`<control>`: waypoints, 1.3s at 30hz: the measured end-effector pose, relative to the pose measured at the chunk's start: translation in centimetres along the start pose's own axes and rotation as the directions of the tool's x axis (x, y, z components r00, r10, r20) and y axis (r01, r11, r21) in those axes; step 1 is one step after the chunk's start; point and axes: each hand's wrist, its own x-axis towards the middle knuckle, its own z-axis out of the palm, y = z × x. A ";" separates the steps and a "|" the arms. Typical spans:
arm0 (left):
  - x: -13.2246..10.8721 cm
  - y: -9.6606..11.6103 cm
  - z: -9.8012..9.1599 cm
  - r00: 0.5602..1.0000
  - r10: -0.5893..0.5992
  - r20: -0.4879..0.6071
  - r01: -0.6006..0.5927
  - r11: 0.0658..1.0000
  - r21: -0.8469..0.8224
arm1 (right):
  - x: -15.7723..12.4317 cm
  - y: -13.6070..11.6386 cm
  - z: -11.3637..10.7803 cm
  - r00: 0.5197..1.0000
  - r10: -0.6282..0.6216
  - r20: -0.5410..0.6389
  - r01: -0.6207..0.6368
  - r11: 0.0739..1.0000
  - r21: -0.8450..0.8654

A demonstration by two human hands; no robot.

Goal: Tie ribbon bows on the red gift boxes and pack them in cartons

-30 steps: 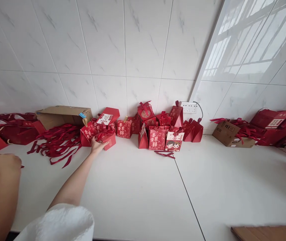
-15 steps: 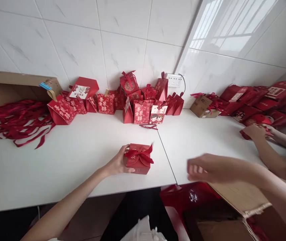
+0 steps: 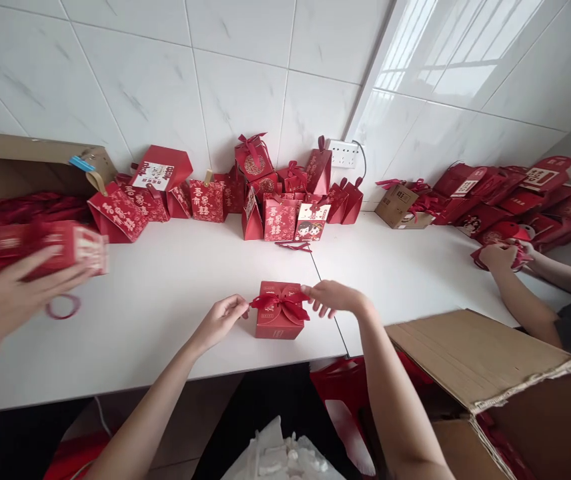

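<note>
A red box [image 3: 279, 328] sits on the white table [image 3: 175, 340] in front of me, a red ribbon bow [image 3: 280, 304] tied across its top. My left hand [image 3: 223, 317] pinches the left end of that ribbon between thumb and fingers. At the box's top right corner is my right hand [image 3: 328, 297], its fingers apart and the thumb beside the right end of the bow; it grips nothing.
Red gift boxes [image 3: 279, 219] line the wall. A co-worker's hand [image 3: 40, 283] holds a red box at left, near a ribbon pile [image 3: 30, 207]. Another person's hands [image 3: 503, 257] work at right. An open carton [image 3: 485, 360] stands at lower right.
My right hand has moved left to the box. My left hand has let go of the box's side and taken the ribbon end. A co-worker's hand with a red box has appeared at left.
</note>
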 end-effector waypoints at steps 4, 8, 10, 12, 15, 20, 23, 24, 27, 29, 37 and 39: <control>0.0 0.8 0.2 0.999 0.028 0.018 -0.026 0.992 -0.125 | 0.3 2.9 3.1 0.981 -0.163 -0.108 0.184 0.956 0.230; 0.6 1.1 0.7 0.997 0.023 0.075 -0.009 0.984 -0.176 | 0.0 3.7 4.2 0.951 -0.246 -0.186 0.295 0.900 0.320; 0.8 1.3 1.0 0.996 0.024 0.089 -0.006 0.981 -0.194 | -0.2 3.9 4.3 0.939 -0.281 -0.200 0.338 0.864 0.373; 0.9 1.4 1.2 0.997 0.032 0.063 -0.016 0.973 -0.232 | -0.4 4.0 4.4 0.934 -0.291 -0.208 0.354 0.841 0.410; 1.1 1.4 1.5 0.999 0.036 0.023 -0.029 0.966 -0.257 | -0.4 4.0 4.6 0.933 -0.291 -0.213 0.357 0.829 0.431; 1.2 0.6 0.7 1.000 0.028 -0.003 -0.028 0.974 -0.224 | -0.3 4.9 4.2 0.911 -0.244 -0.333 0.386 0.788 0.479; 0.6 -0.5 -2.2 0.971 -0.035 -0.237 -0.036 0.957 -0.287 | -1.0 7.0 2.1 0.830 -0.100 -0.549 0.479 0.632 0.609; 0.2 -0.8 -3.5 0.930 -0.068 -0.362 -0.067 0.936 -0.346 | -1.4 7.8 1.2 0.795 -0.052 -0.604 0.512 0.591 0.623; -0.9 -0.8 -6.6 0.832 -0.134 -0.539 -0.168 0.864 -0.474 | -2.9 9.4 -1.2 0.735 0.016 -0.678 0.571 0.525 0.631; -1.1 0.4 -7.5 0.843 -0.138 -0.519 -0.167 0.851 -0.498 | -3.6 8.8 -2.1 0.718 0.009 -0.696 0.610 0.474 0.635; 3.2 10.6 -4.6 0.932 0.277 -0.235 -0.363 0.719 -0.593 | -3.4 -3.5 -2.5 0.594 -0.395 -0.701 0.793 0.437 0.425; 4.1 12.9 -3.5 0.914 0.379 -0.146 -0.389 0.716 -0.580 | -3.5 -6.4 -2.3 0.563 -0.484 -0.670 0.814 0.466 0.347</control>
